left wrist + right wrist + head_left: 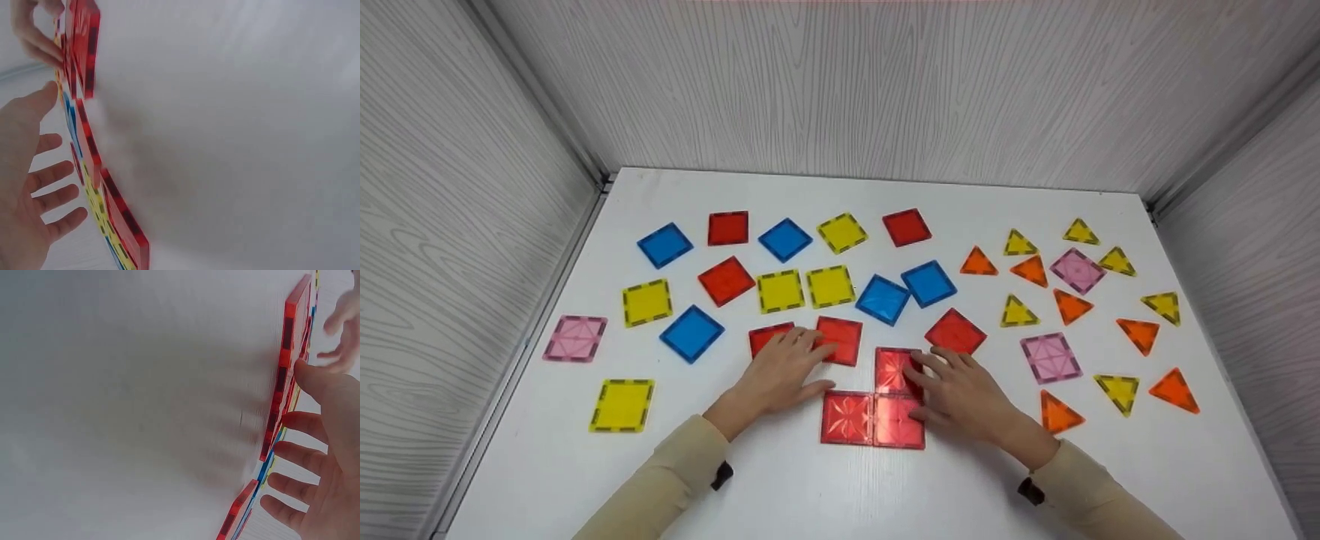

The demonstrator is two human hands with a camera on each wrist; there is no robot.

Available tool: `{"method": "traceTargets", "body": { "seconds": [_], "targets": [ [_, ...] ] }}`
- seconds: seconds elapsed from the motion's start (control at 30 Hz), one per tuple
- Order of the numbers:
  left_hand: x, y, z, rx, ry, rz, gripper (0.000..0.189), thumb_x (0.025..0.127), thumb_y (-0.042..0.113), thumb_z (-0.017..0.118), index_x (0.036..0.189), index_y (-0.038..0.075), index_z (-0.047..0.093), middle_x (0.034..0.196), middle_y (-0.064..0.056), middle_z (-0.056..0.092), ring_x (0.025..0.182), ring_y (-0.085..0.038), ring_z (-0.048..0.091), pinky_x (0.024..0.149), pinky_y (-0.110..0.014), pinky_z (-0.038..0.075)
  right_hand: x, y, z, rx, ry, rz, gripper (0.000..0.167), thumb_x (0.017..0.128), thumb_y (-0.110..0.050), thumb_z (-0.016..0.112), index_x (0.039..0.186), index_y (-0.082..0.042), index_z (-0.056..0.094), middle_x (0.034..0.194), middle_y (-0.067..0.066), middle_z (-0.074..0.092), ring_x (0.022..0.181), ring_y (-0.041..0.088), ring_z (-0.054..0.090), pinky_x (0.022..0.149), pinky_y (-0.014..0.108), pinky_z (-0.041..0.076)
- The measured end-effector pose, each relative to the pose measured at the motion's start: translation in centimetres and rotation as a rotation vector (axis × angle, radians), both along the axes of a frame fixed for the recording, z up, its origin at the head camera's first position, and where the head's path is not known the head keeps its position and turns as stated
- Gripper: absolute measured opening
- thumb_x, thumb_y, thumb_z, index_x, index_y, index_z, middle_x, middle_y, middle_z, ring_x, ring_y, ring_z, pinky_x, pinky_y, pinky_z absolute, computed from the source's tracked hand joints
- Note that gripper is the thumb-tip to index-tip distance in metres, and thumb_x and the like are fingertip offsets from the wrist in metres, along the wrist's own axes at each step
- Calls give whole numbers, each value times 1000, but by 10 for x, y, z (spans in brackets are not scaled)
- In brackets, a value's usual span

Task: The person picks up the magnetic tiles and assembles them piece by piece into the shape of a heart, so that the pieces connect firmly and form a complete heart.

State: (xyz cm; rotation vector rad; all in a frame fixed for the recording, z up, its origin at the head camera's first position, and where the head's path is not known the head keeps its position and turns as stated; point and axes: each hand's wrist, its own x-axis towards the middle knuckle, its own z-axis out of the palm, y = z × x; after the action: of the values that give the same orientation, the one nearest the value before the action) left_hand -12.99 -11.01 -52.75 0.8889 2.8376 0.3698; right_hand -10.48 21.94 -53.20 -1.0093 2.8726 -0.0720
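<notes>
Three red square magnetic tiles [847, 418] lie edge to edge in an L shape near the front middle. My right hand [969, 394] is at their right side, thumb and fingertips over the edges of the upper and lower tiles. Its fingers are extended in the right wrist view, with the thumb tip right at a red tile [287, 354]. To the left, my left hand [784, 371] hovers with spread fingers over two loose red tiles [846, 339], partly hiding them. In the left wrist view its fingers curve gently and hold nothing. Another red tile [955, 330] lies beyond the right fingertips.
Blue tiles [692, 334], yellow square tiles [621, 406] and more red squares [728, 228] are spread over the white table's left and back. Small yellow and orange triangles [1138, 335] and pink squares [1051, 358] lie at right. Grey wood-grain panels [840, 90] enclose the table.
</notes>
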Motion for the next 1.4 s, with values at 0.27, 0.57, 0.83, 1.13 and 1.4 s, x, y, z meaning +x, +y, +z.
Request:
{"method": "traceTargets", "body": {
  "seconds": [0.27, 0.57, 0.83, 1.13, 1.4],
  "targets": [
    [-44, 6, -7, -101, -52, 7, 60, 107, 49, 56, 162, 29, 43, 169, -11, 42, 157, -36, 36, 129, -59, 31, 4, 1, 0, 10, -30, -30, 70, 95, -59, 70, 153, -23, 57, 158, 11, 56, 147, 37, 48, 114, 61, 49],
    [-32, 17, -8, -81, -21, -48, 56, 106, 47, 59, 158, 27, 50, 156, -15, 54, 151, -35, 43, 125, -59, 38, 4, 3, 0, -7, -39, -36, 72, 93, -60, 72, 154, -25, 56, 158, 9, 55, 148, 37, 46, 111, 62, 50],
    [-14, 22, -9, -75, -1, -75, 56, 104, 49, 60, 155, 26, 54, 147, -15, 59, 140, -31, 51, 119, -55, 45, 1, 2, -1, -35, -49, -25, 72, 94, -61, 70, 155, -25, 54, 160, 8, 54, 148, 35, 45, 112, 61, 51],
    [-17, -21, -6, -52, 15, 69, 67, 100, 52, 67, 157, 21, 50, 155, -13, 54, 146, -33, 48, 121, -56, 44, 2, 0, -2, -27, -27, -17, 73, 93, -58, 72, 155, -24, 55, 159, 9, 54, 148, 35, 46, 110, 61, 52],
    [-13, -55, -13, -45, -61, 179, 80, 94, 53, 75, 161, 22, 45, 161, -17, 45, 148, -37, 43, 114, -58, 50, 1, 2, -2, -24, -21, -7, 73, 93, -58, 73, 155, -23, 55, 159, 9, 54, 148, 35, 46, 112, 60, 51]
  ]
}}
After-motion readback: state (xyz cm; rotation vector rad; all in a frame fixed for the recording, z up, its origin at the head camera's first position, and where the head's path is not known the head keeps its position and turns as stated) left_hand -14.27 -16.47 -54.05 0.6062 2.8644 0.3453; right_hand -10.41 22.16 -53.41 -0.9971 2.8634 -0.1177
